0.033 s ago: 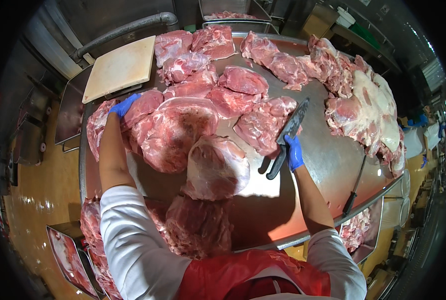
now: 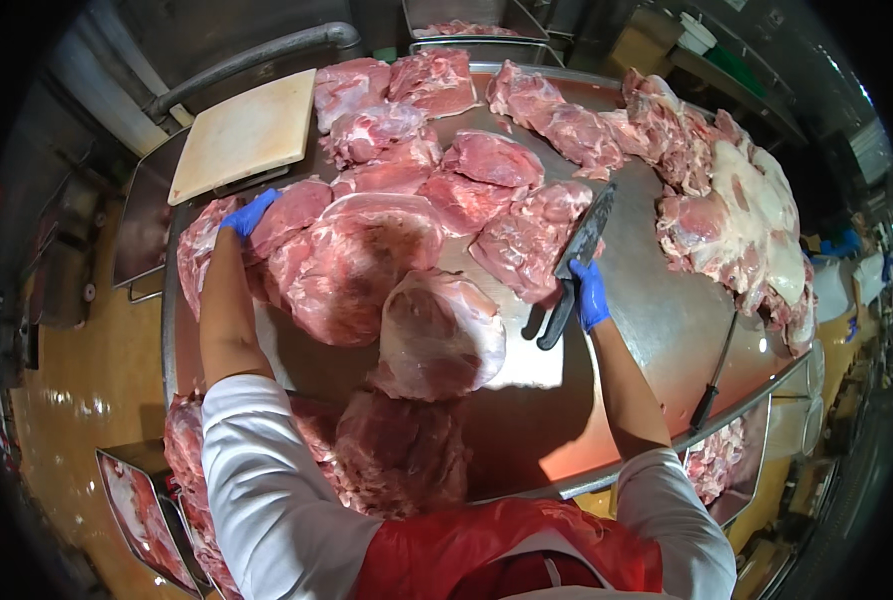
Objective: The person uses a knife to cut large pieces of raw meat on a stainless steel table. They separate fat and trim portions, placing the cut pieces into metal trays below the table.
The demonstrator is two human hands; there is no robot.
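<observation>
My right hand (image 2: 591, 297), in a blue glove, is closed round the black handle of a broad-bladed knife (image 2: 591, 230). The blade points up and away, passing over the right edge of a raw meat piece (image 2: 526, 245). At the far left of the metal table (image 2: 636, 350), my left hand (image 2: 253, 211), also gloved in blue, grips a piece of meat (image 2: 294, 212); its fingertips are partly hidden. A large meat cut (image 2: 366, 255) lies to the right of that hand. Nearer to me sits a rounded, pale-skinned cut (image 2: 436, 335).
A white cutting board (image 2: 244, 135) rests at the back left. Pale fat and meat (image 2: 736, 225) are heaped along the right edge. A thin rod with a black handle (image 2: 706, 405) lies at the front right. Bins of meat (image 2: 146, 510) stand below the table.
The knife and my right hand have moved slightly away from me. The whole view has shifted a little; my left hand stays on the meat.
</observation>
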